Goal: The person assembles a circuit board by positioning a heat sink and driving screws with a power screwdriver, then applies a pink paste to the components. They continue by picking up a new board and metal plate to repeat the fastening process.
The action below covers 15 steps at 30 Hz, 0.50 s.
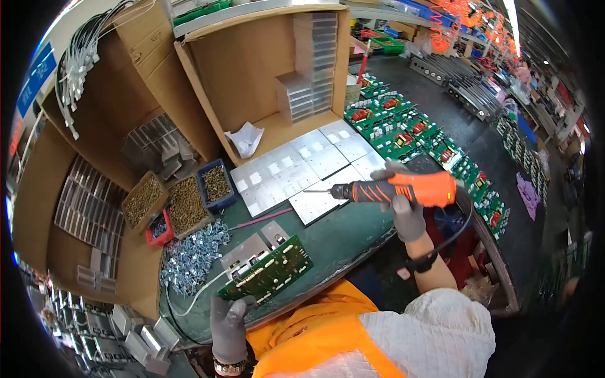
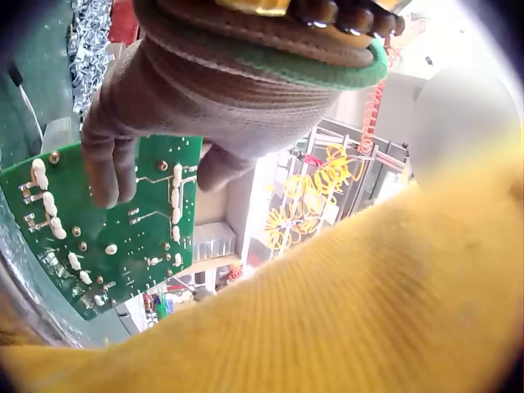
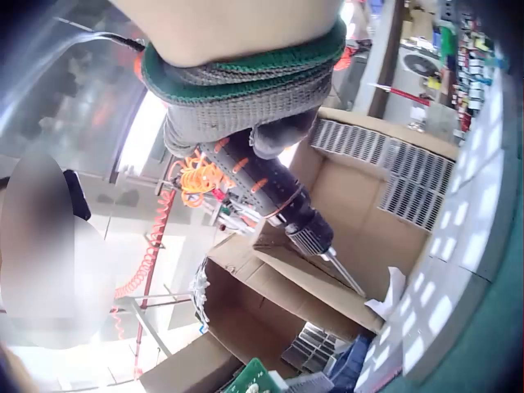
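My gloved left hand [image 1: 229, 324] pinches the near left corner of a green circuit board [image 1: 268, 272], which is tilted on edge with its solder side towards me. Metal heatsink plates [image 1: 242, 251] show behind that board. In the left wrist view the fingers [image 2: 115, 160] lie over its solder side. With my gloved right hand [image 1: 408, 214] I grip an orange and black electric screwdriver [image 1: 403, 189]. Its long bit [image 1: 317, 191] points left above flat metal plates [image 1: 315, 205] with white pads. A cable trails from the tool's rear.
Open bins of brass-coloured screws [image 1: 188, 203] and a blue bin [image 1: 216, 184] stand left, beside a heap of small silvery parts [image 1: 194, 255]. Cardboard boxes [image 1: 252, 69] with stacked metal pieces rise behind. Several circuit boards [image 1: 403, 135] line the right. A purple stick [image 1: 265, 218] lies mid-table.
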Each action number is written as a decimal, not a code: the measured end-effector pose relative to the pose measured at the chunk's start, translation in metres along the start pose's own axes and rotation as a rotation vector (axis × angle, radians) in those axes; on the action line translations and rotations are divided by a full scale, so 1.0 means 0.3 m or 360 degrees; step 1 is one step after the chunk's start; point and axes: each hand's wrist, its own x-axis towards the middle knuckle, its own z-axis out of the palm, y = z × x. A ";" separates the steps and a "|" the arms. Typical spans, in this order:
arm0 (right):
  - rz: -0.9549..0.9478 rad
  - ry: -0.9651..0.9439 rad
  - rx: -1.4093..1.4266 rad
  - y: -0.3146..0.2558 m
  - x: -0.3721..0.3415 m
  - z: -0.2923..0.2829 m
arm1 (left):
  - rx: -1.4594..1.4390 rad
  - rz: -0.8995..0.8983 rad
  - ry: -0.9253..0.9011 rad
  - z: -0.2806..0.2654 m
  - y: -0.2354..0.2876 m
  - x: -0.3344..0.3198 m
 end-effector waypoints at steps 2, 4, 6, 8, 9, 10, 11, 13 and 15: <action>0.0030 -0.0107 -0.0026 0.034 -0.067 -0.028 | -0.0081 -0.0030 0.0072 0.013 0.011 -0.014; 0.0056 -0.0288 -0.0042 0.284 -0.224 -0.209 | -0.0156 -0.0032 0.0201 0.063 0.030 -0.018; 0.0439 -0.0224 0.0367 0.544 -0.325 -0.270 | -0.0188 0.0000 0.0272 0.090 0.040 -0.021; 0.0172 0.0018 -0.0357 0.543 -0.375 -0.308 | -0.0003 0.0133 0.0343 0.084 -0.011 -0.020; -0.0010 0.0152 -0.0695 0.531 -0.389 -0.317 | 0.0140 0.0221 0.0412 0.078 -0.039 -0.021; 0.0175 0.0096 -0.0116 0.403 -0.344 -0.190 | 0.0332 0.0428 0.0512 0.086 -0.034 -0.025; 0.0400 0.0046 0.0427 0.288 -0.321 -0.080 | 0.0537 0.0611 0.0588 0.088 -0.028 -0.022; 0.0328 0.0086 0.0410 0.365 -0.318 -0.094 | 0.0714 0.0976 0.0391 0.056 0.024 -0.049; 0.0347 0.0096 0.0349 0.282 -0.294 0.011 | 0.1019 0.1206 0.0298 0.036 0.078 -0.113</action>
